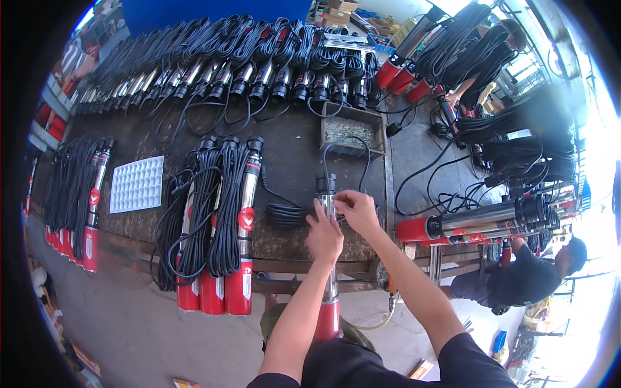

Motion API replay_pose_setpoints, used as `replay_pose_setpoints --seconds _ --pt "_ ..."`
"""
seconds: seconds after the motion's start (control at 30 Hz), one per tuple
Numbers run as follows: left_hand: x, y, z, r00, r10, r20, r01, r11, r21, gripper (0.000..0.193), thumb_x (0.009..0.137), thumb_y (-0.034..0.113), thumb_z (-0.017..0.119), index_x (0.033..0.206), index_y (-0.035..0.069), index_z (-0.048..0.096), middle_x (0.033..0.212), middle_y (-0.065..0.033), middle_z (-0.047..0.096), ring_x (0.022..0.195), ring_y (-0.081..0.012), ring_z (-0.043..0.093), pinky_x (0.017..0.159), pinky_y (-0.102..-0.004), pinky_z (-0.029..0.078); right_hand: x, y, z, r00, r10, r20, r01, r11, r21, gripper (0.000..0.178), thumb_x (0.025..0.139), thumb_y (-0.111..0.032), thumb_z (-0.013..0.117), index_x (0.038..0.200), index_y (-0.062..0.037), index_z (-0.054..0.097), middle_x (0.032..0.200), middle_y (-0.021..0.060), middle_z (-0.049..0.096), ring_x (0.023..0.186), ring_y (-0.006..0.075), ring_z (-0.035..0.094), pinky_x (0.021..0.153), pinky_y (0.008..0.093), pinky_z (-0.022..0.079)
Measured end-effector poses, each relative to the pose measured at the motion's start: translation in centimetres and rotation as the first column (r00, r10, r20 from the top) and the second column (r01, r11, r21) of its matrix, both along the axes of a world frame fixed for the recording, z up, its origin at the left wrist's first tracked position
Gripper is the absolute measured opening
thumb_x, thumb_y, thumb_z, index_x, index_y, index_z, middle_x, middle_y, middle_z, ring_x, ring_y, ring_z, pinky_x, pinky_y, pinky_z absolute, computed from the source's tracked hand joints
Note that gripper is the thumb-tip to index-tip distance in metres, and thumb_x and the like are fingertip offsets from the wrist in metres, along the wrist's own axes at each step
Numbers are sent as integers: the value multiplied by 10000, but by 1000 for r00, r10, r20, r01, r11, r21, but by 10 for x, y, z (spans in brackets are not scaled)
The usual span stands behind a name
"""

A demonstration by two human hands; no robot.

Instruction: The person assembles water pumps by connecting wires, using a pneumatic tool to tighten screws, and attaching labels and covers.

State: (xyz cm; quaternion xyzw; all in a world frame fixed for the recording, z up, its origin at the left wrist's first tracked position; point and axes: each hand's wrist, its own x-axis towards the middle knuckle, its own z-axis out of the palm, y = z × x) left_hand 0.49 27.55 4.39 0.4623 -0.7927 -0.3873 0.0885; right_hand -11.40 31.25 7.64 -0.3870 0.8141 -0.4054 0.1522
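Note:
A steel submersible pump (pixel 332 284) with a black top fitting and a red lower end extends from the bench edge toward my body. My left hand (pixel 325 238) is closed round its upper tube, fingers pointing toward the top. My right hand (pixel 358 211) pinches at the tube's right side, just below the black fitting; what lies between its fingertips is too small to make out. From the pump's top a black cable (pixel 346 138) loops up and over to the right. A coiled black cable (pixel 285 213) lies on the bench left of my hands.
Finished-looking pumps with bundled cables (pixel 223 213) overhang the bench edge at left. A white cavity tray (pixel 136 185) and wooden box (pixel 352 132) sit on the bench (pixel 284 142). Long pump rows line the back. More pumps (pixel 479 223) lie at right, near a co-worker (pixel 524 275).

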Motion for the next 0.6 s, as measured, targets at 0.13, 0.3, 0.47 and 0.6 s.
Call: replay_pose_setpoints --seconds 0.13,0.3,0.47,0.6 --pt "0 -2 2 999 -15 35 16 999 -33 645 1031 319 490 1579 135 204 1128 -230 520 733 -400 677 603 -477 581 -10 -29 -6 977 120 -174 -91 982 165 164 765 -64 745 919 -99 791 828 125 632 742 286 659 692 379 542" --pt "2 -3 -1 999 -16 32 17 998 -57 679 1022 310 508 1597 150 184 1124 -232 517 708 -395 675 586 -475 579 -5 -49 -5 952 58 -302 14 973 231 139 706 -140 773 843 -136 790 841 137 682 796 326 686 734 405 566" --pt "3 -4 1 1000 -7 -9 7 999 -33 682 1018 302 517 1606 208 186 1114 -227 510 694 -398 670 579 -478 578 -11 -29 -4 990 -140 -9 140 985 102 153 760 -128 812 856 -26 749 766 79 747 695 168 724 668 300 569" --pt "4 -3 -5 1000 -21 -1 21 1000 -16 675 1022 311 513 1605 224 185 1101 -222 502 697 -402 667 589 -480 580 -17 -15 -13 834 -217 508 273 961 -38 199 794 -88 821 929 14 716 799 66 721 692 132 680 617 253 546"
